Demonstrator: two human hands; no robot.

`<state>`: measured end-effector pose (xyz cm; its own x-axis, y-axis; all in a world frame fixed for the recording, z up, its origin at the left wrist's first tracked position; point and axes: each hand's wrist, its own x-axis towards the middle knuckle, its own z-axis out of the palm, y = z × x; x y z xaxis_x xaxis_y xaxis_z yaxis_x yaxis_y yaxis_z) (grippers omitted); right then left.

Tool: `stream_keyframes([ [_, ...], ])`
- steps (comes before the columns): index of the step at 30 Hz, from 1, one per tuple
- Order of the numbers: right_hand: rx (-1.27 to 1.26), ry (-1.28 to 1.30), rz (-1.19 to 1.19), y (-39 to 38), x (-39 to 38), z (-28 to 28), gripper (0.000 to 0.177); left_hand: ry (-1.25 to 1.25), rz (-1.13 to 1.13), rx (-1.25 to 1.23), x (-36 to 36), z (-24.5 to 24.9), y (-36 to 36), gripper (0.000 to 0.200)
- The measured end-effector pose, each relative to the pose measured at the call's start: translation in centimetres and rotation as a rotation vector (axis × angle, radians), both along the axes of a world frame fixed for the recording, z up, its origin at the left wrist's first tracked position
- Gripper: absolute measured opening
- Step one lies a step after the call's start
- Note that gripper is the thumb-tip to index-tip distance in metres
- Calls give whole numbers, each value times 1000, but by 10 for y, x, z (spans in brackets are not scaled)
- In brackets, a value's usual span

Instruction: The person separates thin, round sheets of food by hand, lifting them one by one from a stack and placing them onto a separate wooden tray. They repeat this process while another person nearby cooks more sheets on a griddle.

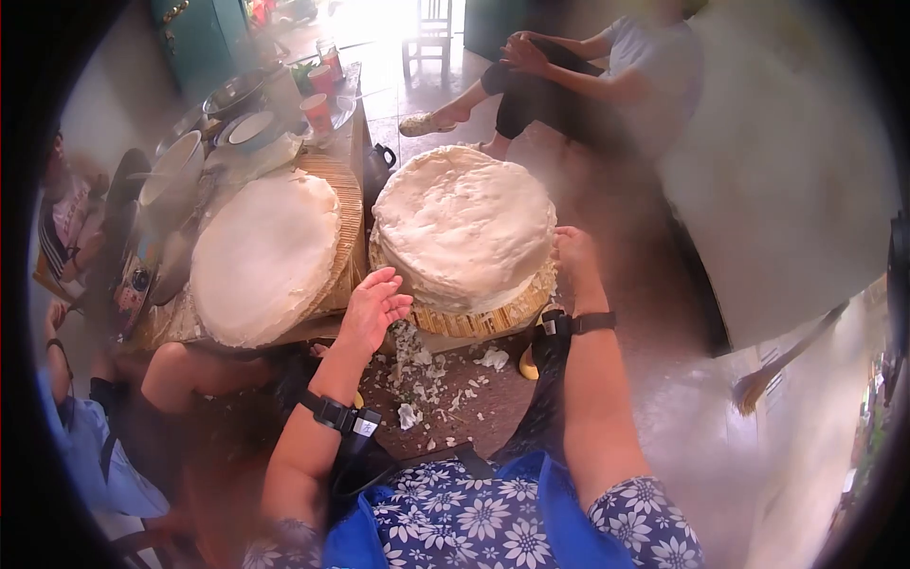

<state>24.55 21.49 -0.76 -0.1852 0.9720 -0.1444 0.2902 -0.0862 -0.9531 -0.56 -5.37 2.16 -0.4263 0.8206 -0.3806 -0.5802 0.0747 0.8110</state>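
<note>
A thick, round, white dough-like stack (pixel 464 223) with a wrinkled top rests on a round reed mat (pixel 464 322) in front of me. My left hand (pixel 374 308) is open at its near left edge, palm partly up, fingers loosely stretched and holding nothing. At the right edge, my right hand (pixel 576 254) has its fingers bent in against the rim; what they pinch, if anything, I cannot tell. White crumbs and flakes (pixel 427 375) lie on the floor below the mat, between my knees.
To the left, a wooden table bears another white round (pixel 265 256) on a reed mat (pixel 346 209), with bowls (pixel 175 171) and red cups (pixel 317 112) behind. One person (pixel 607 81) sits at the back right; others are at the left. A broom (pixel 758 387) leans at the right.
</note>
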Motion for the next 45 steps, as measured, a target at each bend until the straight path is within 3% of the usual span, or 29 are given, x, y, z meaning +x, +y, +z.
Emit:
stream_keyframes([
  [8,-42,-87,22,-29,-17,27,22,-96,143,82,-15,-28,25,48],
  [12,-108,91,69,-27,-14,19,19,-95,134,91,-14,-30,32,52],
  [20,-200,138,38,-38,-21,27,25,-89,160,50,-11,-25,38,61],
  [26,-191,151,-5,-39,-18,23,26,-54,134,35,-15,-25,41,53],
  [33,-267,66,-38,-37,-24,27,21,-196,194,224,-16,-25,53,20],
  [42,-289,55,-20,-36,-22,23,13,-176,87,196,-9,-25,72,11],
  [45,-291,57,-32,-37,-20,22,16,-327,110,249,-8,-24,76,10],
])
